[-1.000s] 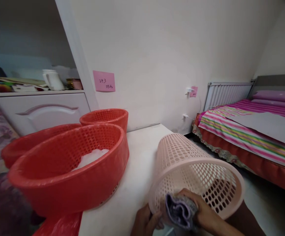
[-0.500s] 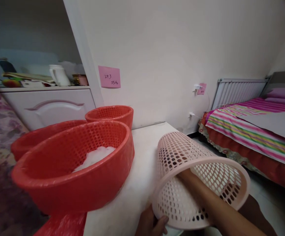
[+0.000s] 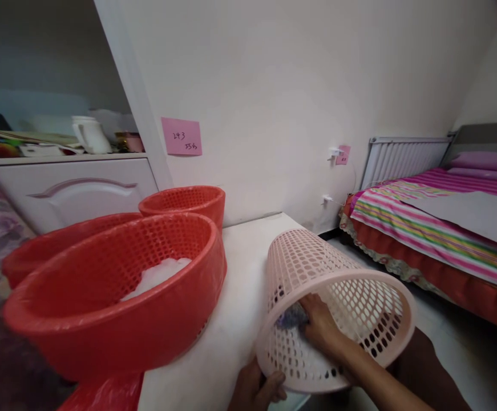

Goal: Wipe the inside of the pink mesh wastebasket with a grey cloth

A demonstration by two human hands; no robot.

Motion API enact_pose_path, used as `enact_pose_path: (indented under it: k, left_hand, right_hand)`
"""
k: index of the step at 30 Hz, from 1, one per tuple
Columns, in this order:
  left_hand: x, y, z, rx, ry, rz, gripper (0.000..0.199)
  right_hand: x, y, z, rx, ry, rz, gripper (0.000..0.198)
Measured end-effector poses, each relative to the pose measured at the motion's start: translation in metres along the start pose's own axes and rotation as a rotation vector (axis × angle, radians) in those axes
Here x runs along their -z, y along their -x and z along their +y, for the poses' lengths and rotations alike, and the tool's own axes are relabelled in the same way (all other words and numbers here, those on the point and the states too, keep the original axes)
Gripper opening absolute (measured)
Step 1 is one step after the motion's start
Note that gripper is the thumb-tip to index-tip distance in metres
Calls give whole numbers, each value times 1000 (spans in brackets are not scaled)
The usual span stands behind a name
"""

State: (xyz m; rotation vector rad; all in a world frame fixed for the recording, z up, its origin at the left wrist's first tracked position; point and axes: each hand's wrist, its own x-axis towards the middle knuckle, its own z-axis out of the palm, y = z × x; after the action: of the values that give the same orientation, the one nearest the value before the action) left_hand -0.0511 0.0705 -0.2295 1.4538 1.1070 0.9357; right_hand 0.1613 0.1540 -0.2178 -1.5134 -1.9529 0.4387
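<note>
A pale pink plastic basket (image 3: 299,257) with round holes lies on its side on the white tabletop, its mouth facing me. My left hand (image 3: 254,388) is closed on the lower left of its rim. My right hand (image 3: 319,322) reaches in through the mouth. Its fingers press a greyish, bluish-tinted scouring ball (image 3: 291,317) against the inner left wall. The ball looks like a metal scrubber, and part of it is hidden by the rim and fingers.
Several red perforated baskets (image 3: 115,337) stand at the left of the white table (image 3: 231,285); the front one holds white, foam-like stuff (image 3: 158,275). Red plastic (image 3: 106,394) hangs at the table's near edge. A bed (image 3: 445,228) is at the right.
My right hand has drawn back toward the basket's mouth, bringing the scouring ball into sight. The left hand still grips the rim. My view has shifted slightly right.
</note>
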Motion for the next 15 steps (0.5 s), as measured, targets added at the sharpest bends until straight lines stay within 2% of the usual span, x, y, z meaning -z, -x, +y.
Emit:
enact_pose_path:
  k: [5, 8, 12, 15]
  left_hand:
    - [3, -5, -6, -74, 12, -73, 47]
    - [4, -4, 2, -103, -39, -20, 43]
    - [5, 4, 25, -93, -106, 94, 38]
    - [6, 10, 36, -117, -167, 81, 36]
  right_hand:
    - [9, 66, -12, 58, -34, -141, 60]
    - [15, 89, -20, 103, -169, -212, 47]
    - [27, 91, -29, 153, -449, -253, 29]
    - [38, 64, -26, 180, -382, -125, 36]
